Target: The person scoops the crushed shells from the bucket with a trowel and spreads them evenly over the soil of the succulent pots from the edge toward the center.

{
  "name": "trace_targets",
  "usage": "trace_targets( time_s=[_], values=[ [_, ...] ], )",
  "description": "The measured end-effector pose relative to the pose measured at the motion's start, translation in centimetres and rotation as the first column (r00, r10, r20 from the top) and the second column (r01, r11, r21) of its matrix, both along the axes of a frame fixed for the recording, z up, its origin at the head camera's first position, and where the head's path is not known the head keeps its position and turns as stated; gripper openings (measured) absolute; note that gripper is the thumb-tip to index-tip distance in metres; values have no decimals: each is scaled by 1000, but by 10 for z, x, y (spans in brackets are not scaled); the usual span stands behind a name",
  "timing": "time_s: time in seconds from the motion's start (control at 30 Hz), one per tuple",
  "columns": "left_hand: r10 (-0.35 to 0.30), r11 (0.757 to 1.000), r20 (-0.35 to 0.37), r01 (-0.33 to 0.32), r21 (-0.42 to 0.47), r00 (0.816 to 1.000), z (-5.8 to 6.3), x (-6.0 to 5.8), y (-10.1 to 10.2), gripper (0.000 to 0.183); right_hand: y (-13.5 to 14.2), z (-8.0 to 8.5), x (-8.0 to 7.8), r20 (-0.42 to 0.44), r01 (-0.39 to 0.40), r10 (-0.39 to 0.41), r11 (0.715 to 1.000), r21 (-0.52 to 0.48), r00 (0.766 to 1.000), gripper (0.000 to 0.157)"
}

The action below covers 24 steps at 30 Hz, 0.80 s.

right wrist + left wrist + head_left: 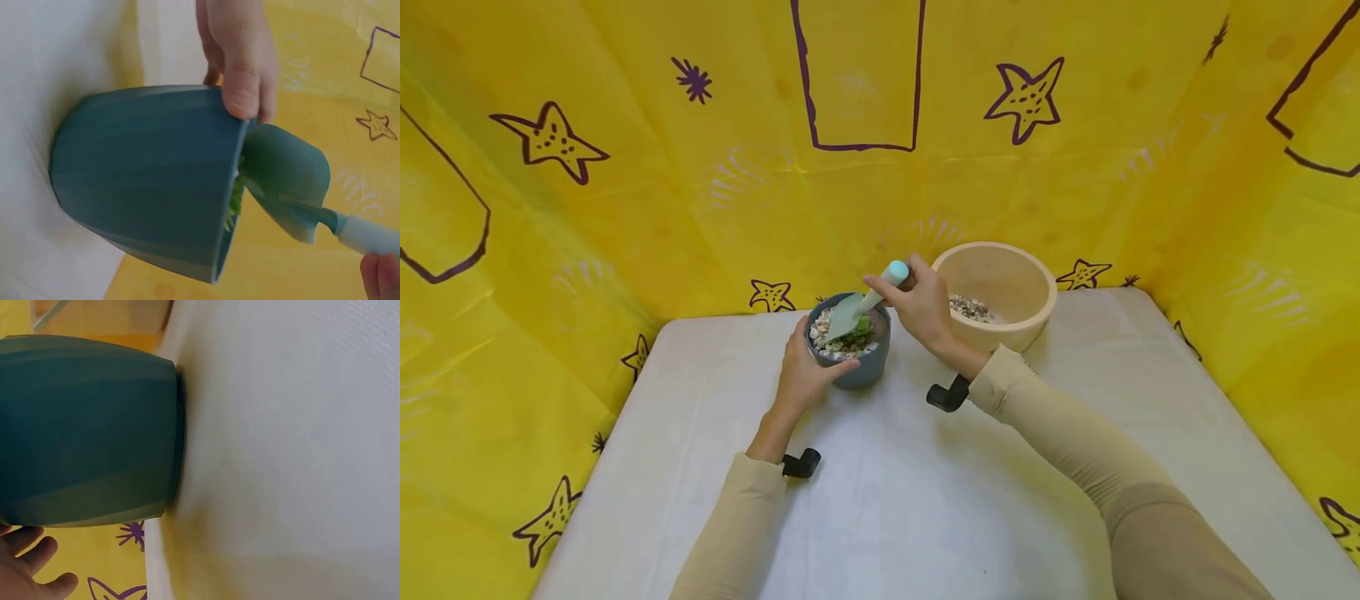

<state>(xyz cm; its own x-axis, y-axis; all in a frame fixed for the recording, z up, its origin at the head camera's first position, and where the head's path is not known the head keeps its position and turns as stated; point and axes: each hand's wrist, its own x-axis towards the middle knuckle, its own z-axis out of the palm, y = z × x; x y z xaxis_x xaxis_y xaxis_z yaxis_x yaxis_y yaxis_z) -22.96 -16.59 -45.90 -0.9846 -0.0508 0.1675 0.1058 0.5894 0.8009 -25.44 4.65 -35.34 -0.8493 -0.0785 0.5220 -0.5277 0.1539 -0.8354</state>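
A dark blue-grey flowerpot (867, 367) stands on the table, with pale pebbles (822, 327) and a small green plant (856, 335) inside. My left hand (803, 371) holds the pot from its left side, thumb along the near rim; in the right wrist view that thumb (242, 94) presses the rim. My right hand (925, 307) grips the handle of a pale green garden trowel (880, 287). Its blade (290, 175) tilts down over the pot's mouth, above the plant. The left wrist view shows the pot's side (87, 431) and a few left fingers (37, 562).
A wide beige pot (1000, 333) stands behind my right hand, with small mixed pebbles (972, 308) at its bottom. The white-covered table (880, 500) meets yellow sheeting (850, 200) with purple starfish drawings at the back and sides.
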Motion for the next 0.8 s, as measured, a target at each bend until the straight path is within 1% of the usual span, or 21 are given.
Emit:
trace_targets(
  time_s=[0.03, 0.13, 0.2, 0.27, 0.37, 0.43, 0.53, 0.67, 0.8],
  values=[
    [-6, 1000, 6, 6, -1, 1000, 0, 0, -1, 118, 1, 5, 2, 10, -1, 1, 1000, -7, 1000, 31],
    [-27, 1000, 36, 27, 2, 999, 1, -1, -5, 120, 3, 7, 1, 11, -11, 11, 1000, -4, 1000, 32],
    [-38, 999, 46, 37, 9, 998, 2, -3, -8, 120, 3, 8, 2, 15, -32, 32, 999, -8, 999, 32],
    [-44, 999, 55, 43, 24, 998, 1, -4, -11, 121, 2, 3, 1, 12, -49, 49, 999, -2, 999, 33],
    [-52, 997, 46, 50, 53, 998, 1, -5, -11, 120, 0, 0, 2, 30, -61, 61, 998, 7, 998, 33],
    [-62, 996, 35, 59, 67, 997, 0, -6, -11, 121, -1, -2, 1, 42, -50, 50, 999, 14, 998, 32],
    [-76, 995, 31, 74, 73, 997, 0, -6, -9, 120, 0, -3, -1, 52, -27, 28, 1000, -16, 998, 30],
    [-84, 995, 64, 80, 62, 994, 0, -5, -11, 116, 3, -1, -5, 68, -9, 14, 997, -73, 998, 29],
    [-114, 991, 99, 107, 76, 989, 0, -8, -14, 116, 7, 1, -8, 115, 14, -3, 995, -101, 993, 28]
  ],
)
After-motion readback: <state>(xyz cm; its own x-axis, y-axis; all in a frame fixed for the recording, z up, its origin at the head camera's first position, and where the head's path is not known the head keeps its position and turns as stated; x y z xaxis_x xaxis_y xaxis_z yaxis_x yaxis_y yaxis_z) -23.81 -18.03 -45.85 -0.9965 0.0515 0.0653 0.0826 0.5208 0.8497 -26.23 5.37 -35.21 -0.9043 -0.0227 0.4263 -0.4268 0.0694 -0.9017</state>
